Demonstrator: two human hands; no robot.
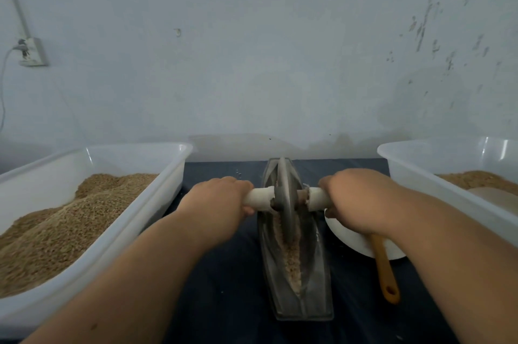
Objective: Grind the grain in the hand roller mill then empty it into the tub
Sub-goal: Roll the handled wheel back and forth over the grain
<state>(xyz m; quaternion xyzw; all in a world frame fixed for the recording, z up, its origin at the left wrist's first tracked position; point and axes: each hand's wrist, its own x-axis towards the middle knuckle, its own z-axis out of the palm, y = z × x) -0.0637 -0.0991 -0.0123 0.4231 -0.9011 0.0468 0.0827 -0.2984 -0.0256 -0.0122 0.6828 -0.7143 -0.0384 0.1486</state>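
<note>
Head view. Cut off by the frame: left tub [112, 153] along its left and near sides, right tub [406, 164] along its right side. Hidden under the right hand [356, 200] and wrist: much of a white bowl [356, 242] and the far end of a wooden spoon [385, 268]; bowl's contents impossible to tell. Fingertips of both hands curled out of sight.

In the left tub, at the worktop's [229, 273] left edge: brown grain [70, 220], heaped high. In the right tub, at the right edge: a lower layer of grain beside a paler patch [493, 198], unclear what. In the mill [294, 273], mid-worktop between the tubs: a pale strip of crushed grain [291, 256] along the trough's groove.

Left hand [218, 200] wrapped round the white axle [259, 198] left of the wheel [284, 198]; right hand wrapped round it on the right. Wheel upright in the trough's far half.
</note>
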